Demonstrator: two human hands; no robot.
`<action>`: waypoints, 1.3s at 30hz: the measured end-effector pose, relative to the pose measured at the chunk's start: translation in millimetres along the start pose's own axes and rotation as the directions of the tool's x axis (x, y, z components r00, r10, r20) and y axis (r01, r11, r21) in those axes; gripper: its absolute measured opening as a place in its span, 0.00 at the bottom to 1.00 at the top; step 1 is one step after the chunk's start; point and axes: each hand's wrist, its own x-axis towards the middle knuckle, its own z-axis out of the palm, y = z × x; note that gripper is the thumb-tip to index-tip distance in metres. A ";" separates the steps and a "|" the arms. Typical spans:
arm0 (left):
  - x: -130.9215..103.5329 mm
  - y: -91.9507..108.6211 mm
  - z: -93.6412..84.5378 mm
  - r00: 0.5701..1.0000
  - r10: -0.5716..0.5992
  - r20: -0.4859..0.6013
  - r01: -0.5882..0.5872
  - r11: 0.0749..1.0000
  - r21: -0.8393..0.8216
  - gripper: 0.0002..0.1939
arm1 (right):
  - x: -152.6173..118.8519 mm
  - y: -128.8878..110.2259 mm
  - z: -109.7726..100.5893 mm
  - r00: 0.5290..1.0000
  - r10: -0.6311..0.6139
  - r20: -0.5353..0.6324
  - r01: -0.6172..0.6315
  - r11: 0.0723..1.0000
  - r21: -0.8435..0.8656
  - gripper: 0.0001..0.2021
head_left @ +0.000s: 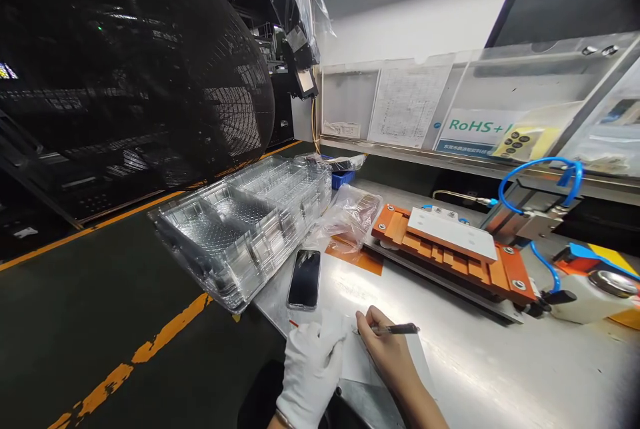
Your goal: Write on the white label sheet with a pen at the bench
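Note:
My right hand (pixel 385 346) is bare and grips a black pen (pixel 400 329). Its tip end points left, over a pale sheet of paper (pixel 360 359) on the metal table. On my left hand (pixel 311 366) is a white glove; the fingers curl in beside the pen, around something pale and thin that blends with the glove. A short red tip (pixel 293 324) shows next to the gloved fingers. Just beyond that hand lies a smartphone (pixel 305 279) with a dark screen.
Stacked clear plastic trays (pixel 260 229) overhang the table's left edge. Behind the phone is a crumpled plastic bag (pixel 353 216). An orange fixture (pixel 450 249) with a white plate and blue air hose (pixel 537 162) stands right, near a white metal-topped bottle (pixel 590 292).

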 end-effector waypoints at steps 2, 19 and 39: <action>-0.2 -0.1 0.0 1.000 -0.001 0.000 0.001 1.000 -0.007 0.10 | -0.7 0.4 0.4 1.000 -0.010 0.003 0.010 1.000 -0.003 0.22; -0.8 3.2 -3.8 0.999 -0.024 -0.027 0.024 1.000 -0.003 0.08 | -6.0 -10.7 -6.4 0.994 0.000 -0.106 0.003 1.000 0.027 0.21; -0.3 3.3 -2.8 1.000 -0.012 0.006 0.012 1.000 0.012 0.10 | -1.6 -7.4 -5.7 0.997 0.063 -0.038 -0.064 0.998 -0.007 0.21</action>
